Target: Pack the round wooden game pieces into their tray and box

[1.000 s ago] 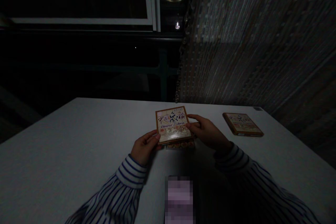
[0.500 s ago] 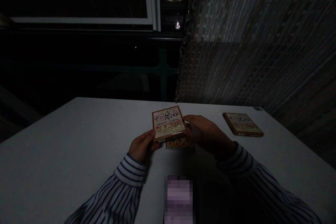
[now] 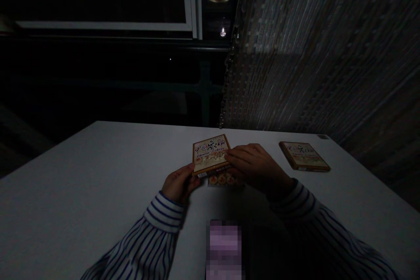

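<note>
A square Chinese chess box with a printed top is tilted above the white table, between my hands. My left hand pinches its near left corner, thumb on top and fingers below. Over the right side lies my right hand, its fingers across the printed top and its thumb side low by the edge, partly hidden. Below the box's near edge shows a row of round chess pieces with red characters, in a shallow tray. The rest of the tray is hidden by the box and my right hand.
A second Chinese chess box lies flat at the right of the white table. Near the front edge a pixelated pinkish rectangle shows. Behind the table are a dark window and a string curtain.
My right hand has shifted from the box's right edge onto its top, fingers now covering the near right corner. The box has tipped slightly, showing more of its near side. My left hand keeps its hold.
</note>
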